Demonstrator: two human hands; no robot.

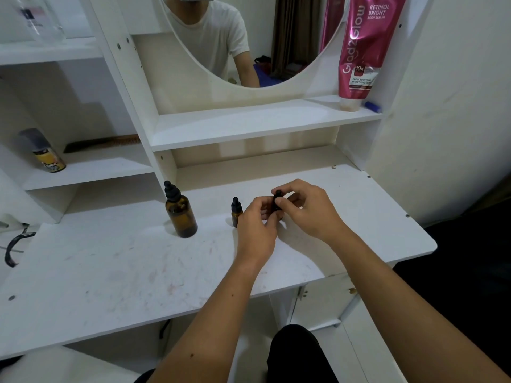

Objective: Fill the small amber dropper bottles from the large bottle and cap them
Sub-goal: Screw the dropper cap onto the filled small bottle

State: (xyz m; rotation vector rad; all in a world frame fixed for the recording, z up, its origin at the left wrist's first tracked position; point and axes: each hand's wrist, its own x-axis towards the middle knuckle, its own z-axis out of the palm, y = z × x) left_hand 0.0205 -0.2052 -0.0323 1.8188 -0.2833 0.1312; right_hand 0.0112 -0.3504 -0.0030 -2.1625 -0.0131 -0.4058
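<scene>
A large amber dropper bottle (181, 214) with a black dropper cap stands upright on the white desk (116, 266). To its right stands a small amber dropper bottle (236, 212), capped, just left of my left hand (255, 222). Between both hands is a second small bottle, mostly hidden. My left hand holds its body, and my right hand (305, 207) pinches its black dropper cap (277, 199) from above. Whether the cap is seated on the bottle I cannot tell.
A pink Glad2Glow tube (362, 51) stands on the shelf under the round mirror (243, 37). A black and yellow spray can (45, 152) sits in the left cubby beside a comb (102, 143). A black object (13, 246) lies at the desk's left edge.
</scene>
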